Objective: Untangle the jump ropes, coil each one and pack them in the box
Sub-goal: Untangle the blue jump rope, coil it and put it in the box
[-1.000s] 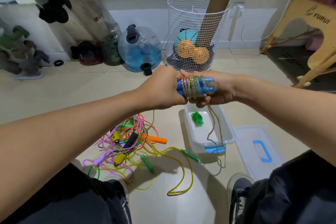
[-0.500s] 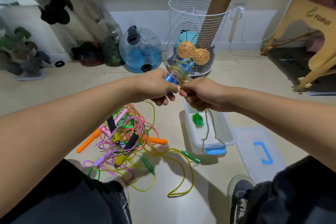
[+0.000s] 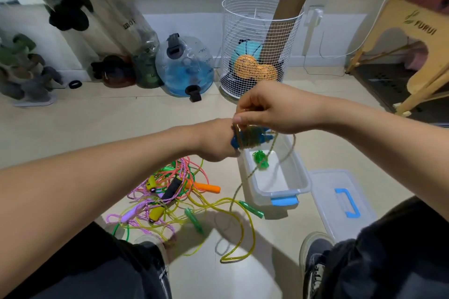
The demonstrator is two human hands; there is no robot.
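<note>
Fingers [image 3: 239,118] of the right hand [image 3: 274,107] pinch the mottled rope [image 3: 283,153] just above the bundle, curled tight round the strand; half a second ago this hand sat level with the left and beside it, now it is lifted over the top, carrying another turn across. The left hand [image 3: 216,141] grips the blue handles [image 3: 261,139] from below, its fingers hidden behind the bundle, so how they lie I cannot tell beyond a closed hold. The bundle has swung from upright back to lying roughly level. Judgement: one more wrap is going on, and this rope is near coiled, with only a short tail left hanging down toward the box [image 3: 274,189] and the floor. Only this one head view. Rope looks braided, matt, speckled green and tan, limp under its own weight; handles are smooth hard plastic, cylindrical. Box is translucent plastic, rectangular, with a blue latch, and holds one small green coiled rope [image 3: 261,160] at its far end. Its lid [image 3: 340,199], flat, with a blue handle, lies just beside it on the right. The pile [image 3: 170,194] left of the box remains tangled: glossy yellow tubing, pink braid, orange, green and purple handles. Most of the task is ahead.
</note>
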